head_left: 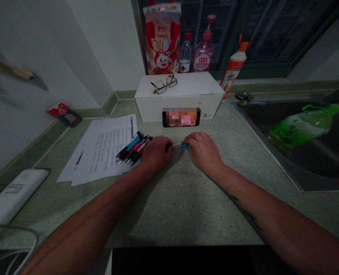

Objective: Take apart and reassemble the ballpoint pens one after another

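Observation:
Close together above the counter point(172, 206), my two hands are closed around small parts. Between them runs a thin white rod point(176, 144), like a pen refill. Its left end disappears into my left hand point(156, 152), whose fingers are curled around it. The fingertips of my right hand point(204, 151) pinch a small blue pen part point(184, 145) at the rod's other end; whether the two are joined I cannot tell. Several click pens point(133, 147), blue, red, white and black, lie in a pile beside my left hand, on printed paper sheets point(100, 149).
Behind my hands a phone point(181, 118) leans on a white box point(149, 108) with glasses point(164, 84) on top. At right is a sink point(295, 179) with a green bottle point(301, 128). A white power strip point(17, 194) and cables point(29, 229) are at left.

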`<state>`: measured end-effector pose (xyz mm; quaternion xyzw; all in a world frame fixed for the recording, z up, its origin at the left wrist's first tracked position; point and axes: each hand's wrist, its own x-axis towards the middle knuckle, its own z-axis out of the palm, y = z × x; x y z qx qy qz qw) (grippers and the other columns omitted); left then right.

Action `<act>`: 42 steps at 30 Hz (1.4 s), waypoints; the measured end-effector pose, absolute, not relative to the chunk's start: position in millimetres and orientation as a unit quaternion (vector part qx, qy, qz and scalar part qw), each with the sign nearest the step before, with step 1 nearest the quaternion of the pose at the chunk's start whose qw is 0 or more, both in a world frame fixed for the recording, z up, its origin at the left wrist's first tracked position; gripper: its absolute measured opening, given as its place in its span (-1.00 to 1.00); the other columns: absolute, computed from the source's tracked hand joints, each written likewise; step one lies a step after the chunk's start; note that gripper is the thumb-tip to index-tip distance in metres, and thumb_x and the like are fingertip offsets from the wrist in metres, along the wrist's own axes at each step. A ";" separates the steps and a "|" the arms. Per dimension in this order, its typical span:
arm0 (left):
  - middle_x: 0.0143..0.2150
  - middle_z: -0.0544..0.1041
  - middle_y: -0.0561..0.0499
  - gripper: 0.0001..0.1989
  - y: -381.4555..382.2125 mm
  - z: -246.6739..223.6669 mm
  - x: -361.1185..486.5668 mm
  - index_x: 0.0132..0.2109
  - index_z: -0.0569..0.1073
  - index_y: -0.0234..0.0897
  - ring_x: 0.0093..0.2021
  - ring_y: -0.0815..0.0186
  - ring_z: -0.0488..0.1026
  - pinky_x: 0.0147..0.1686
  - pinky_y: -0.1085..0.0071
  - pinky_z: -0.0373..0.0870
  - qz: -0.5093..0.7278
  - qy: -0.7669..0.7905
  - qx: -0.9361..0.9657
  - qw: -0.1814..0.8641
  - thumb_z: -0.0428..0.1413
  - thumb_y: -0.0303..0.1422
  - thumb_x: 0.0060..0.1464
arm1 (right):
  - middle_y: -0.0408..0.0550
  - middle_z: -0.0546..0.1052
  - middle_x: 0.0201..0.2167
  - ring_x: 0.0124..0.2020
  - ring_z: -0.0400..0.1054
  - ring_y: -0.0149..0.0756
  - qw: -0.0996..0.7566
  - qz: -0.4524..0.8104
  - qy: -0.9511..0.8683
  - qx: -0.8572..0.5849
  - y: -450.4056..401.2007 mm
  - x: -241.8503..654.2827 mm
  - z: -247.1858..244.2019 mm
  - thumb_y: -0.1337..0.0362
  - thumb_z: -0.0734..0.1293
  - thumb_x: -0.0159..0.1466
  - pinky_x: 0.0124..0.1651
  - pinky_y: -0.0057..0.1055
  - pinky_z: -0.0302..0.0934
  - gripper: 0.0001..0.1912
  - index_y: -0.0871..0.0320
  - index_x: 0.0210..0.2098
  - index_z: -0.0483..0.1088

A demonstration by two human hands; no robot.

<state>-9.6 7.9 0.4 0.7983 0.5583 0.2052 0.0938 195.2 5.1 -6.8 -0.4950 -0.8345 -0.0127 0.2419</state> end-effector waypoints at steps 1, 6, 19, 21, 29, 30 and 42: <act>-0.16 0.59 -0.11 -0.88 7.9 0.5 -9.6 -0.18 0.53 -0.23 -0.10 0.13 0.50 -0.08 0.21 0.42 0.204 0.559 0.798 0.095 0.09 -0.44 0.23 | 0.04 0.61 -0.14 -0.05 0.36 -0.06 0.242 -0.017 -0.835 -0.494 5.0 195.4 -6.0 0.54 0.23 0.34 0.06 -0.12 0.18 -0.60 0.06 -0.10 0.64; -0.15 0.59 -0.11 -0.88 8.1 -0.1 -9.6 -0.18 0.54 -0.23 -0.09 0.12 0.50 -0.07 0.20 0.43 0.203 0.561 0.797 0.093 0.09 -0.44 0.24 | 0.04 0.62 -0.15 -0.03 0.36 -0.04 0.245 -0.029 -0.834 -0.493 4.1 195.7 -2.1 0.53 0.26 0.32 0.09 -0.07 0.16 -0.61 0.04 -0.12 0.65; -0.16 0.59 -0.11 -0.88 7.9 1.9 -8.3 -0.20 0.53 -0.22 -0.10 0.13 0.50 -0.08 0.21 0.43 0.203 0.562 0.796 0.096 0.09 -0.45 0.23 | 0.06 0.62 -0.15 -0.04 0.36 -0.06 0.241 -0.017 -0.836 -0.493 3.2 195.1 -3.2 0.55 0.25 0.32 0.05 -0.13 0.19 -0.61 0.08 -0.12 0.65; -0.16 0.59 -0.11 -0.89 8.0 1.4 -8.7 -0.19 0.53 -0.22 -0.10 0.13 0.50 -0.08 0.21 0.43 0.207 0.560 0.796 0.098 0.09 -0.45 0.23 | 0.05 0.62 -0.15 -0.05 0.36 -0.07 0.243 -0.016 -0.832 -0.499 3.2 195.4 -3.9 0.56 0.23 0.33 0.04 -0.13 0.18 -0.59 0.07 -0.10 0.65; -0.14 0.59 -0.13 -0.88 7.7 0.4 -9.3 -0.17 0.53 -0.23 -0.09 0.10 0.50 -0.08 0.19 0.43 0.208 0.559 0.797 0.097 0.09 -0.45 0.23 | 0.14 0.60 -0.13 -0.04 0.36 -0.02 0.239 0.008 -0.820 -0.520 4.0 195.6 -6.8 0.56 0.19 0.31 0.03 -0.11 0.23 -0.56 0.15 -0.04 0.62; -0.14 0.59 -0.13 -0.88 7.7 0.4 -9.3 -0.18 0.53 -0.24 -0.09 0.10 0.50 -0.08 0.18 0.43 0.207 0.559 0.797 0.096 0.09 -0.45 0.23 | 0.15 0.60 -0.12 -0.04 0.37 -0.02 0.239 0.011 -0.818 -0.523 3.7 195.4 -6.3 0.55 0.19 0.31 0.04 -0.11 0.24 -0.57 0.17 -0.04 0.62; -0.14 0.59 -0.12 -0.89 7.7 -0.4 -10.0 -0.18 0.53 -0.23 -0.08 0.11 0.50 -0.07 0.19 0.43 0.213 0.559 0.795 0.097 0.10 -0.45 0.24 | 0.13 0.60 -0.10 -0.03 0.38 -0.02 0.251 0.011 -0.813 -0.525 3.4 194.5 -5.9 0.53 0.19 0.34 0.05 -0.14 0.25 -0.59 0.18 -0.02 0.61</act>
